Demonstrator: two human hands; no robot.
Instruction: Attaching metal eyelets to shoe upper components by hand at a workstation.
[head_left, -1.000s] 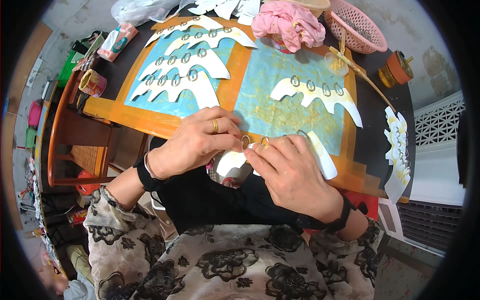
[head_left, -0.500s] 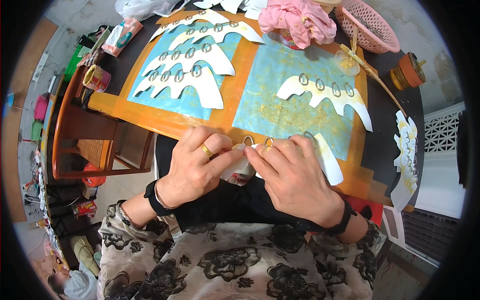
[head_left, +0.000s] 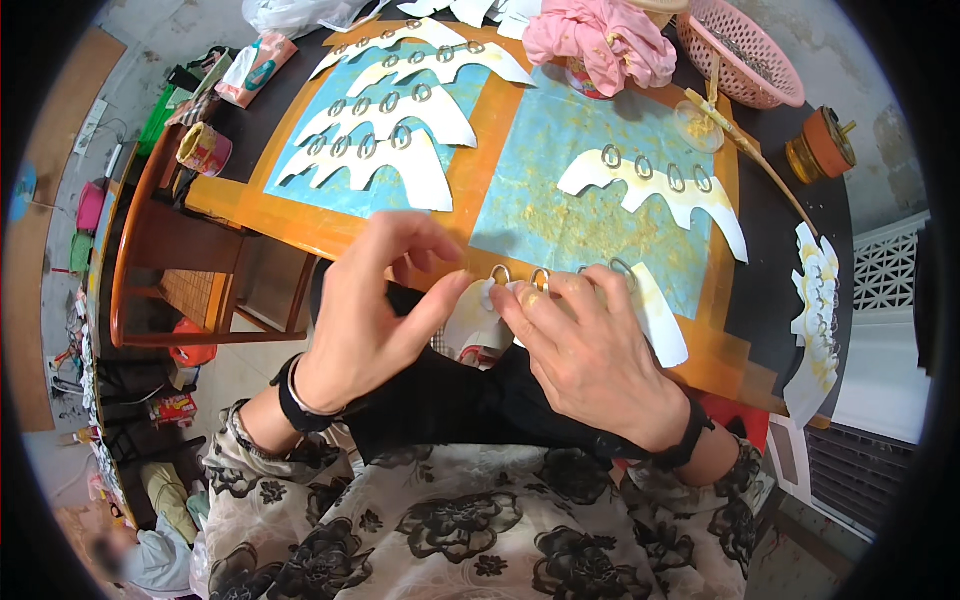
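My right hand (head_left: 600, 365) pinches a white scalloped strip (head_left: 658, 325) at the table's near edge. Its fingers cover the strip's middle. Metal rings (head_left: 500, 272) stand up along the far edge of this strip, and yellowish smears mark its right end. My left hand (head_left: 375, 310) is just left of the strip, apart from it, with thumb and fingers spread and nothing in them. Beyond my right hand lies a similar white strip with rings (head_left: 655, 190), flat on the blue sheet (head_left: 520, 180). Several more ringed strips (head_left: 400, 165) lie in rows at the left.
At the back stand a bunched pink cloth (head_left: 600, 45) and a pink basket (head_left: 745, 60). A stick (head_left: 765, 165) lies across a small clear dish (head_left: 698, 128). An orange-brown jar (head_left: 820, 145) is at right, near stacked white strips (head_left: 815, 310). A wooden chair (head_left: 170, 270) stands left.
My left hand has let go of the strip's left end, drawn back to the left and spread its fingers. My right hand keeps its grip in the same place.
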